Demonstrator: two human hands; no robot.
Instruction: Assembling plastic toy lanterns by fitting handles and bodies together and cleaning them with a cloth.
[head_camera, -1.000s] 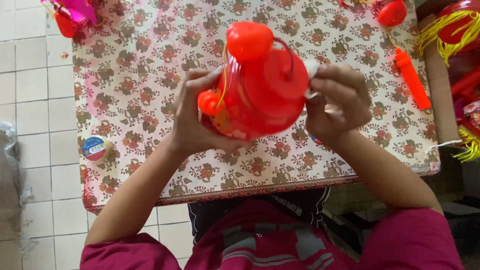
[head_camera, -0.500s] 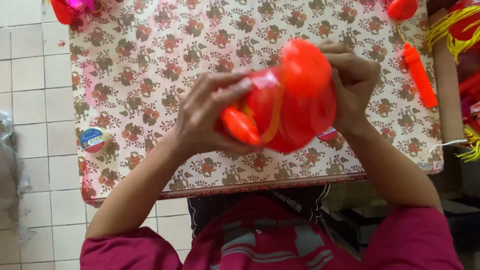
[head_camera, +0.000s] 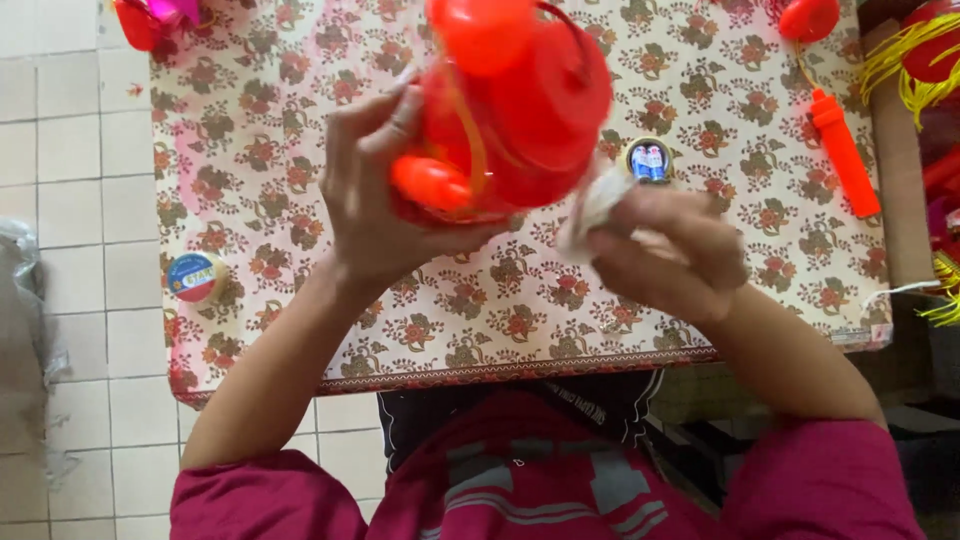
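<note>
While my left hand (head_camera: 375, 200) grips the red translucent plastic lantern (head_camera: 510, 110) above the floral counter (head_camera: 250, 150), its fingers closed around it, my right hand (head_camera: 665, 250) has now let go, pinching a white scrap (head_camera: 592, 205) near the counter's middle.

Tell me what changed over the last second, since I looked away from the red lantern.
The right hand came off the red lantern and now holds a white scrap beside it. The left hand keeps its grip and has lifted the lantern nearer the camera. The orange stick and tape roll stayed put on the flowered tablecloth.
</note>
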